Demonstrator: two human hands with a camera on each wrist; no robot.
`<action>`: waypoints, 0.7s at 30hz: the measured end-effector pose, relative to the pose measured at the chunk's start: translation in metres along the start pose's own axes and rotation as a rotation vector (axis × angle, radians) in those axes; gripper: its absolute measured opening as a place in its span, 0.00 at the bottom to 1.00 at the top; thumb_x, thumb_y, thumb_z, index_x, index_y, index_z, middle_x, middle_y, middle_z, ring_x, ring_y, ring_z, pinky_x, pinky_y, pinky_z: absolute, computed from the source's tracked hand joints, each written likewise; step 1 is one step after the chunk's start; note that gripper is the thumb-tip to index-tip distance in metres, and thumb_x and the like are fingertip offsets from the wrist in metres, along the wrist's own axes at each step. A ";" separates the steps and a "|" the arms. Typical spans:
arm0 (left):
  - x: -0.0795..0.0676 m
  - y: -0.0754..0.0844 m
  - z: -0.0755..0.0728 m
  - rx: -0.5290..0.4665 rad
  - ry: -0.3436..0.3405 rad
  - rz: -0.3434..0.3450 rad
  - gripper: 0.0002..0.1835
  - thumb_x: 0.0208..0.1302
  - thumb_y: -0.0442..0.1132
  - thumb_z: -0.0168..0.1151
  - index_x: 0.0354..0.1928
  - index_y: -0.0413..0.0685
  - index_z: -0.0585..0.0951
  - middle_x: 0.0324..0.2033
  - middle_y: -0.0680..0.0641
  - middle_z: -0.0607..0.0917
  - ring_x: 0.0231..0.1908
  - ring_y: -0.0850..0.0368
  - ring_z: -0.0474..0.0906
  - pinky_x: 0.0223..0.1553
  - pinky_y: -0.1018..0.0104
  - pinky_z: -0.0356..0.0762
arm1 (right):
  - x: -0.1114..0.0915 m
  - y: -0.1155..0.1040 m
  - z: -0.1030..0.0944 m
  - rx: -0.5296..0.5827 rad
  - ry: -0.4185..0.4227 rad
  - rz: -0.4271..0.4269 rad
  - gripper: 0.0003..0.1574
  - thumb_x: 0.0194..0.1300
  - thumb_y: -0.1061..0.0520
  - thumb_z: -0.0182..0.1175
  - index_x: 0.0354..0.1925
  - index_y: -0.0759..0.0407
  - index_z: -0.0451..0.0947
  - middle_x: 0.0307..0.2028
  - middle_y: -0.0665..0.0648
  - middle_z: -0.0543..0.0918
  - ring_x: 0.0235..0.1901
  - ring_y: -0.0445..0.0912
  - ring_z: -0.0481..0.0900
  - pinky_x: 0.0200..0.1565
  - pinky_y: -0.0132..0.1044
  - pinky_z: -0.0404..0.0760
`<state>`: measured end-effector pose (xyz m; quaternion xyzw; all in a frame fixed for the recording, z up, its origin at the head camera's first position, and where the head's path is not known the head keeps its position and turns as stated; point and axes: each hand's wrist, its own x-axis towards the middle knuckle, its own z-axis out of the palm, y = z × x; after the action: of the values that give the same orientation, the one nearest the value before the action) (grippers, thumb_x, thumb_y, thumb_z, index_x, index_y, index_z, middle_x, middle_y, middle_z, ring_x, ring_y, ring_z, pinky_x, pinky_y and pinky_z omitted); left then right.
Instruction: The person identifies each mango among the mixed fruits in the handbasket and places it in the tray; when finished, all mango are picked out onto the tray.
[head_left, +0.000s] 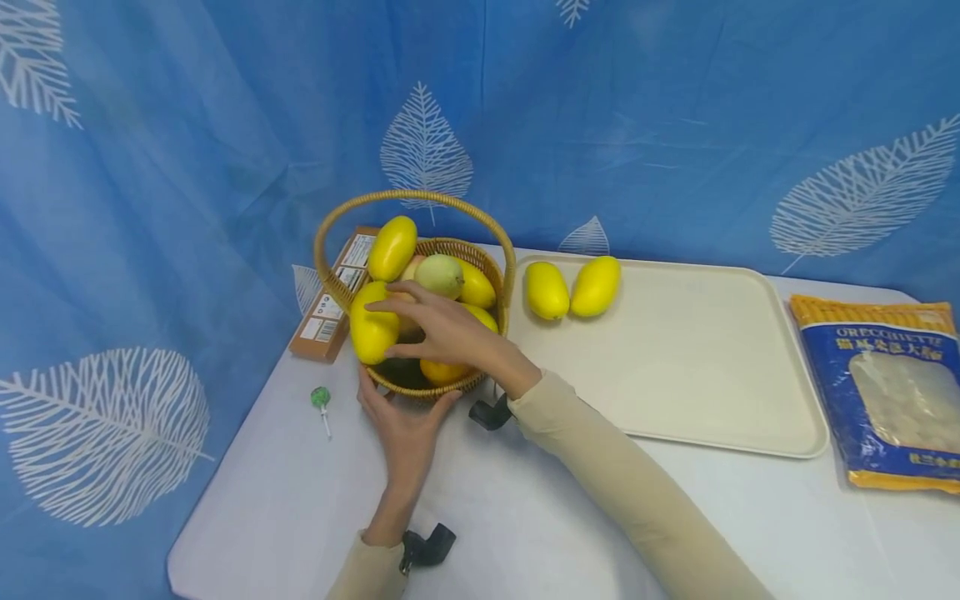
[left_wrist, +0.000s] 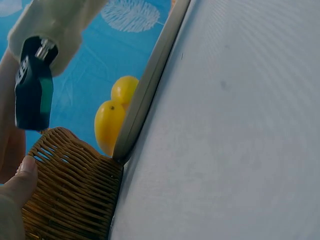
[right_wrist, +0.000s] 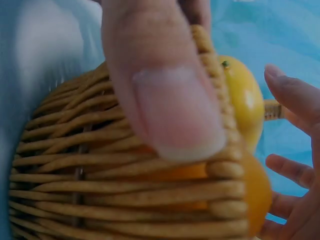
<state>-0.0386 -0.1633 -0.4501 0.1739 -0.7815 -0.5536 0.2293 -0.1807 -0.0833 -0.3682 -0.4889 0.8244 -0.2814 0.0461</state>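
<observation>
A wicker basket point(head_left: 491, 267) with a tall arched handle holds yellow mangoes, a pale green fruit point(head_left: 439, 276) and an orange fruit point(head_left: 442, 372). At its front, my left hand point(head_left: 405, 433) grips the outer wall, its thumb point(right_wrist: 175, 115) pressing just below the rim. My right hand point(head_left: 457, 329) reaches over the basket with fingers spread. Its fingertips lie over a yellow mango point(head_left: 371, 329) at the left rim; whether they touch it, I cannot tell. Another yellow mango point(head_left: 393, 248) sits behind that one, beside the handle. The right hand's palm side is partly hidden from above.
Right of the basket lies a cream tray point(head_left: 697, 367), with two yellow mangoes point(head_left: 547, 290) at its back left. A blue pasta bag point(head_left: 892, 400) is farther right. Left of the basket are a brown box point(head_left: 318, 329) and a green lollipop point(head_left: 321, 398). A blue curtain point(head_left: 637, 125) hangs behind.
</observation>
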 end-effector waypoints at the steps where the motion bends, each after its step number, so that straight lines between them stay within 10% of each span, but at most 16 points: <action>1: 0.000 0.000 0.000 0.003 0.001 0.000 0.67 0.46 0.54 0.78 0.76 0.72 0.36 0.74 0.53 0.45 0.71 0.55 0.48 0.72 0.47 0.53 | 0.003 0.000 0.000 -0.013 -0.009 -0.003 0.42 0.61 0.34 0.63 0.70 0.39 0.64 0.72 0.53 0.61 0.70 0.48 0.63 0.66 0.42 0.71; 21: 0.006 0.010 -0.002 -0.001 -0.019 -0.069 0.68 0.47 0.46 0.79 0.77 0.62 0.36 0.74 0.50 0.44 0.71 0.52 0.49 0.72 0.49 0.53 | 0.026 -0.002 0.000 -0.158 -0.115 -0.039 0.47 0.60 0.33 0.62 0.74 0.35 0.57 0.76 0.55 0.53 0.70 0.47 0.63 0.55 0.34 0.80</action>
<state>-0.0422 -0.1646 -0.4388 0.1956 -0.7769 -0.5631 0.2028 -0.1930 -0.1056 -0.3620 -0.5221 0.8305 -0.1879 0.0491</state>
